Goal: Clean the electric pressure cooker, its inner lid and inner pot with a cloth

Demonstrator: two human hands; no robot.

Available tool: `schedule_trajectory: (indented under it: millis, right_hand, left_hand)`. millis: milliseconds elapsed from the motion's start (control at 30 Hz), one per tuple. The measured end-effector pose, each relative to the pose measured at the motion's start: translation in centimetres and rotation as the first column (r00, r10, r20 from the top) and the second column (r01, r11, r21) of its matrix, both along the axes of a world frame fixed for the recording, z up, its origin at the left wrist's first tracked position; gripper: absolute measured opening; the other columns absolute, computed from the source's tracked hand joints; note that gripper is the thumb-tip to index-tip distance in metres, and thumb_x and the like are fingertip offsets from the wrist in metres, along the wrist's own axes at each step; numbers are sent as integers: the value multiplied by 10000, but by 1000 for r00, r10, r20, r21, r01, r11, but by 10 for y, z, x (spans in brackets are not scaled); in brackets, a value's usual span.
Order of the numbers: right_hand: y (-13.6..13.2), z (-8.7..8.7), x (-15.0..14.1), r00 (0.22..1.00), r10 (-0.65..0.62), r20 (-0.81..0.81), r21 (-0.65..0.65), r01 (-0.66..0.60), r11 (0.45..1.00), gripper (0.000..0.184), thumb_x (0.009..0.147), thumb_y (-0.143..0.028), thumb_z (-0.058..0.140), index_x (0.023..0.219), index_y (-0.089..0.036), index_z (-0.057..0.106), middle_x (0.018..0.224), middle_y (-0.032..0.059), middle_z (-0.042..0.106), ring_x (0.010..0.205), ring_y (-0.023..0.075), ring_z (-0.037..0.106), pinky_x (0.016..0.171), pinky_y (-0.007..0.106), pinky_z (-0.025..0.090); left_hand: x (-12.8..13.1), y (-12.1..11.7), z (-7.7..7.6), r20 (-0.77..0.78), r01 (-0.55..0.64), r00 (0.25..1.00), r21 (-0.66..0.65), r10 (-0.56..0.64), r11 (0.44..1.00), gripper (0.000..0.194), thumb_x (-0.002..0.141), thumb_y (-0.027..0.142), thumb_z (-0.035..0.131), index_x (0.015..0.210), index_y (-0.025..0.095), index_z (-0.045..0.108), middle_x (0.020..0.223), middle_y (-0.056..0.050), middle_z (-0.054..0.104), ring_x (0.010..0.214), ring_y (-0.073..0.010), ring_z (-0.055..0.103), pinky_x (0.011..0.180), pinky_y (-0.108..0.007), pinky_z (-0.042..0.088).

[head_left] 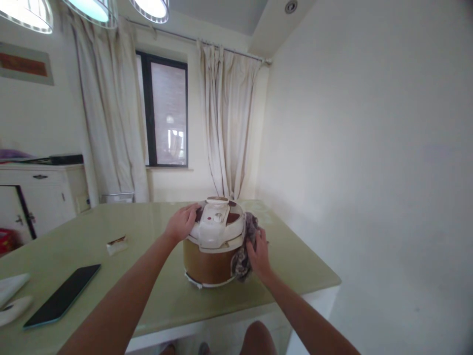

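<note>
A rice cooker (212, 264) with a white lid and a brown-gold body stands upright on the green tabletop (155, 291). My left hand (182, 223) rests on the left side of its lid, fingers over the rim and partly hidden behind it. On the right side, my right hand (259, 251) grips a crumpled grey patterned cloth (242, 261), which lies against the cooker's lid edge and side wall. Some of the right fingers are sunk in the cloth.
A dark tablet (62, 296) lies at the front left, beside white objects (15, 311) at the frame edge. A small packet (117, 244) lies left of the cooker. The table's right corner (338, 281) is close to the wall (388, 197). A white cabinet (44, 197) stands behind.
</note>
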State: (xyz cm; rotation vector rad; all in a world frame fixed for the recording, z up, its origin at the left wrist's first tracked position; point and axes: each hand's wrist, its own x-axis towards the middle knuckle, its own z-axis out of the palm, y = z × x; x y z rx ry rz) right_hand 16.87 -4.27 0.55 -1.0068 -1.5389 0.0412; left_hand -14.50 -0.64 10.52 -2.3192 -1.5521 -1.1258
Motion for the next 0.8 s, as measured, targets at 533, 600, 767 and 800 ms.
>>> schedule_trajectory:
  millis: [533,600,767,800]
  right_hand:
    - [-8,181,-29,579,807,114,-357,-734,578,546,947,-332,609,1484,-265,533,1355,44,658,1217,206,617,1112,403,476]
    - [6,190,-22,627,776,65,-396,-698,597,560,941,-323,616,1492,-271,528,1364,48,654,1105,188,659,1031,388,528]
    - [68,191,-12,912,383,149,-284,-332,900,410,950,-292,602,1345,-195,659,1318,96,677,1035,189,664,1021,416,515]
    - [80,188,-17,898,395,194,-268,-339,902,393,960,-305,599,1328,-189,676,1316,100,685,1083,199,658,1057,422,492]
  left_hand:
    - [115,-102,41,-155,95,986,194,-65,976,1111,796,530,755,1669,262,122,1738,-173,180,1569,-433,251,1214,-597,348]
    - [112,-100,36,-166,62,985,158,-36,986,1033,815,399,732,1669,305,159,1706,-145,284,1497,-410,384,1188,-578,390]
    - [113,-118,-5,-230,-14,971,224,66,975,622,800,278,730,1398,412,626,1586,-86,474,1362,-425,473,1113,-649,409]
    - [115,-122,-16,-256,10,965,270,62,963,584,795,288,743,1360,404,655,1568,-93,498,1362,-432,465,1103,-664,399]
